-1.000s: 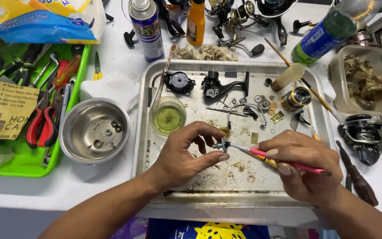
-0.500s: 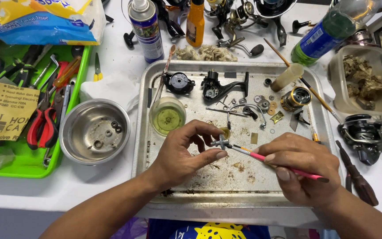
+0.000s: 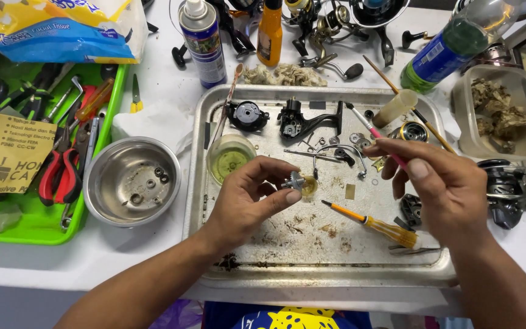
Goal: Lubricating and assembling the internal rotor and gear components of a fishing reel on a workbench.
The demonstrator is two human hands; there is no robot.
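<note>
While the green tray (image 3: 101, 164) at far left holds pliers, the steel bowl (image 3: 132, 181) beside it holds a few small washers. At centre, over the metal tray (image 3: 263, 268), the left hand (image 3: 248, 201) pinches a small gear (image 3: 295, 181); this looks like cleaning it, which calls for steady brushwork. The right hand (image 3: 448, 189) grips a pink brush (image 3: 375, 132).

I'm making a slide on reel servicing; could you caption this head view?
Over a metal tray, the left hand pinches a small gear while the right hand holds a pink-handled brush.
</note>
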